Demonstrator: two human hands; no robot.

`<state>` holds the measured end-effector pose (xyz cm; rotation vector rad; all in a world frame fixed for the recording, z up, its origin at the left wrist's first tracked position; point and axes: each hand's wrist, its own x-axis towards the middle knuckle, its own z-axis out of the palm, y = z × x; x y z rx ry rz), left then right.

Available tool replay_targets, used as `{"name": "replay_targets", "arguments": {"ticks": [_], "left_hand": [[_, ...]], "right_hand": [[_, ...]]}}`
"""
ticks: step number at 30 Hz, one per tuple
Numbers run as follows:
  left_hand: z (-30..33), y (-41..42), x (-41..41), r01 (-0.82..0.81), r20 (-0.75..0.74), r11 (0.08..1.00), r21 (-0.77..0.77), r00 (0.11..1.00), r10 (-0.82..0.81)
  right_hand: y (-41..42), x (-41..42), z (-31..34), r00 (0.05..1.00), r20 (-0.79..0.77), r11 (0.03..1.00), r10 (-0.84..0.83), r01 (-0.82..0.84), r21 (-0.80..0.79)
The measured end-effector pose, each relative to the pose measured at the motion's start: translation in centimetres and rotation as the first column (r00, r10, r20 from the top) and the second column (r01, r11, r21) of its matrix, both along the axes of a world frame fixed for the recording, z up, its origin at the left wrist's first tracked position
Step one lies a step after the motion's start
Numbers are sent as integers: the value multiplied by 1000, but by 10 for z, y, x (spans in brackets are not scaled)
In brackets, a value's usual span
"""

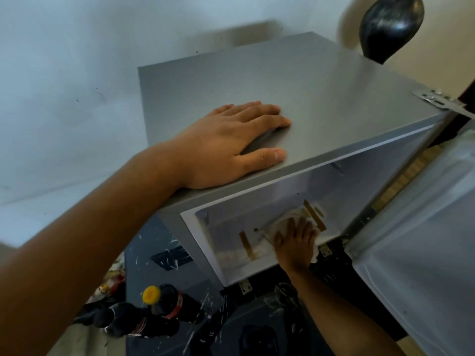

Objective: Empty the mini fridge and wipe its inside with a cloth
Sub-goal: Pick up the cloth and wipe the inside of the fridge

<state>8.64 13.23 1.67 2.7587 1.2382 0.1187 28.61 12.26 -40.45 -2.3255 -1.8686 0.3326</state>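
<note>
Brace: left hand (231,145) flat, fingers straight, atop mini fridge (282,80).
Wipe: right hand (295,242), fingers spread, presses cloth (289,215) inside it.
Risk: an elbow may topple bottles (164,309) below its front.

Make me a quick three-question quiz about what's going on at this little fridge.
1. True or false: the left hand lies flat on top of the mini fridge.
2. Multiple choice: where does the right hand press the white cloth?
A. on the fridge's top
B. inside the fridge
C. on the outside of the door
3. Short answer: what colour is the cap of the dark bottle beside the fridge?

Key: 1 true; 2 B; 3 yellow.
</note>
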Motion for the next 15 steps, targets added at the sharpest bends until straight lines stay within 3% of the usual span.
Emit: {"name": "replay_targets", "arguments": {"ticks": [5, 10, 15], "left_hand": [[1, -1, 3, -12, -3, 1000, -11, 1000, 12], [2, 0, 2, -22, 5, 1000, -13, 1000, 22], [2, -3, 3, -16, 0, 1000, -14, 1000, 16]], "right_hand": [[48, 56, -5, 999, 40, 1000, 20, -20, -7], [86, 37, -15, 998, 40, 999, 45, -44, -17], [32, -12, -3, 951, 40, 948, 305, -308, 85]]}}
